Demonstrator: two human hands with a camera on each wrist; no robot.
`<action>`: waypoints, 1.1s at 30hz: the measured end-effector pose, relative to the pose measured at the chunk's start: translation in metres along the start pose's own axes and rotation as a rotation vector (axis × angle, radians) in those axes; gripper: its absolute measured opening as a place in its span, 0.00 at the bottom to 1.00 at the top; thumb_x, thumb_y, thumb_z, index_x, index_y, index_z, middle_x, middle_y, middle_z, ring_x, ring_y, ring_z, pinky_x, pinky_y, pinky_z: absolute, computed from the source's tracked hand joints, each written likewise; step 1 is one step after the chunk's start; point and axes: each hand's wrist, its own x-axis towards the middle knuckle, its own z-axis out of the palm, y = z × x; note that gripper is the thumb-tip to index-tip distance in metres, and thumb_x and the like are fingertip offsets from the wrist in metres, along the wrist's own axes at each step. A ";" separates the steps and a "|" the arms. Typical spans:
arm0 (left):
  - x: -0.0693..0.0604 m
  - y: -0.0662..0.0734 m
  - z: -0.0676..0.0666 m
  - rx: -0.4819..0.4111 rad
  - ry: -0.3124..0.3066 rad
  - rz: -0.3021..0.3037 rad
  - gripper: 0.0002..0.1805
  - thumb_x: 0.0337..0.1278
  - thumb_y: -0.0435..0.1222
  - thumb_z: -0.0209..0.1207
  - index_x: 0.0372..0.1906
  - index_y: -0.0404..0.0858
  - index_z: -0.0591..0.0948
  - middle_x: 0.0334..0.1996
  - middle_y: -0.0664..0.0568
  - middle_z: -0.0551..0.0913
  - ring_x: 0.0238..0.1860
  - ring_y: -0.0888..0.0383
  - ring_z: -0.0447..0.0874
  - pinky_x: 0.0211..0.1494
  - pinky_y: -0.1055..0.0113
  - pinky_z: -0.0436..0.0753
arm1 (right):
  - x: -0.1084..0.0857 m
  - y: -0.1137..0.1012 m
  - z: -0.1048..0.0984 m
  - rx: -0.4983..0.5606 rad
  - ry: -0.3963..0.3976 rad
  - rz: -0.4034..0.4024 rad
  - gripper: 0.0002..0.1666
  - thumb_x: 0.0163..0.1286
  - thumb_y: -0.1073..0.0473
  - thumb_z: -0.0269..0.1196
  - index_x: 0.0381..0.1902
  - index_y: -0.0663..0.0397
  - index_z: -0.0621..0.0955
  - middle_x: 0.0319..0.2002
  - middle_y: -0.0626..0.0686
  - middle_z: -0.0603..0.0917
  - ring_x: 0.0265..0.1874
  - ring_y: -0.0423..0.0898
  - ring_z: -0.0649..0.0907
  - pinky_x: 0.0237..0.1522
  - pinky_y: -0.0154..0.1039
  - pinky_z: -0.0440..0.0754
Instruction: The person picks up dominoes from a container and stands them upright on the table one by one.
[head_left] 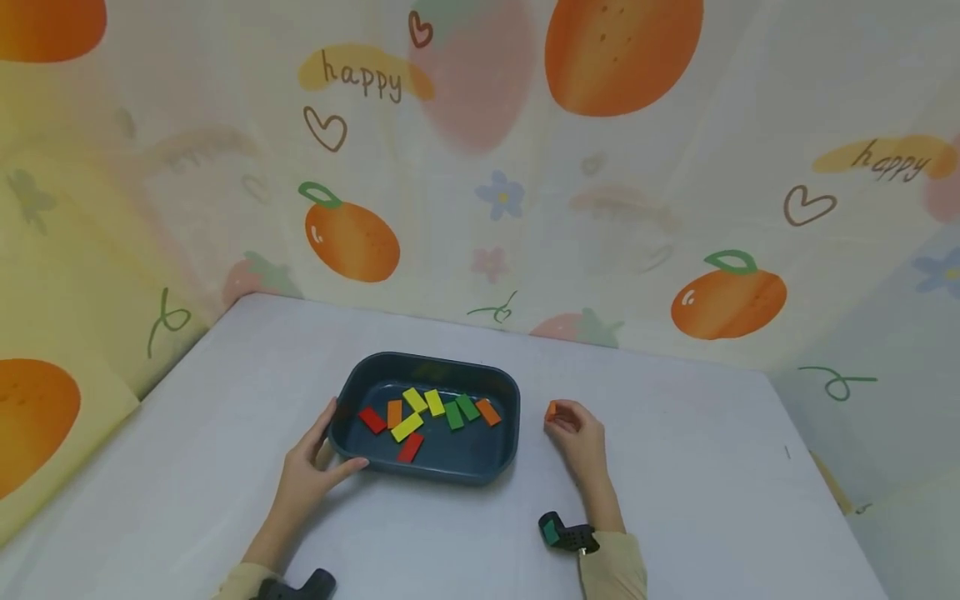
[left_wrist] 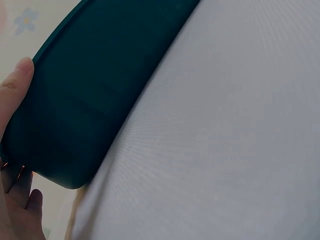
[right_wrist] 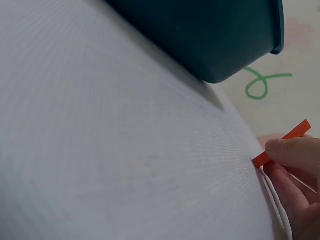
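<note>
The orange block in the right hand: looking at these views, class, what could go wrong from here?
1. The orange block is pinched by the right hand outside the tray, so it might slip and land on the table.
2. The left hand holds the tray at one end; a tug or tilt could make the loose blocks inside slide.
3. Those blocks lie close together, so one dropped among them may knock some askew.

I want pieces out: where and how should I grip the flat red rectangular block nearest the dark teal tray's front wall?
Probably pinch the flat red block across its long edges, from above: both look free, a yellow rectangular block crowds its far end, and the tray surrounds it.
</note>
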 end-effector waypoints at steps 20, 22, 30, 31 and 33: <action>0.000 0.033 -0.002 0.021 -0.006 0.020 0.46 0.29 0.23 0.70 0.62 0.25 0.60 0.60 0.33 0.60 0.63 0.61 0.56 0.58 0.82 0.57 | 0.000 0.006 0.001 0.015 0.012 0.003 0.16 0.49 0.75 0.66 0.38 0.68 0.77 0.38 0.61 0.80 0.37 0.54 0.80 0.39 0.32 0.79; 0.000 0.033 -0.002 0.018 -0.005 0.020 0.47 0.29 0.23 0.70 0.62 0.25 0.60 0.61 0.33 0.60 0.63 0.62 0.56 0.58 0.82 0.58 | 0.000 0.005 0.001 0.013 0.011 0.021 0.16 0.50 0.74 0.66 0.38 0.67 0.77 0.38 0.61 0.80 0.37 0.53 0.80 0.40 0.31 0.79; 0.000 0.033 -0.001 0.020 -0.002 0.015 0.47 0.29 0.23 0.70 0.62 0.25 0.60 0.61 0.34 0.61 0.62 0.65 0.56 0.58 0.82 0.58 | -0.001 0.002 0.000 0.015 -0.002 0.057 0.17 0.50 0.74 0.65 0.40 0.68 0.76 0.39 0.61 0.79 0.39 0.53 0.79 0.42 0.33 0.78; 0.000 0.033 -0.001 0.020 -0.002 0.016 0.47 0.29 0.23 0.70 0.62 0.25 0.60 0.61 0.34 0.61 0.62 0.64 0.56 0.58 0.83 0.57 | -0.001 0.002 0.000 0.016 -0.005 0.063 0.17 0.51 0.74 0.65 0.41 0.67 0.76 0.40 0.61 0.79 0.39 0.53 0.79 0.42 0.33 0.78; 0.000 0.033 -0.001 0.022 -0.003 0.019 0.47 0.29 0.23 0.70 0.62 0.25 0.60 0.61 0.34 0.61 0.63 0.61 0.56 0.57 0.83 0.57 | -0.001 0.002 -0.001 0.017 -0.009 0.078 0.18 0.51 0.72 0.66 0.41 0.66 0.76 0.40 0.61 0.79 0.40 0.52 0.79 0.43 0.32 0.78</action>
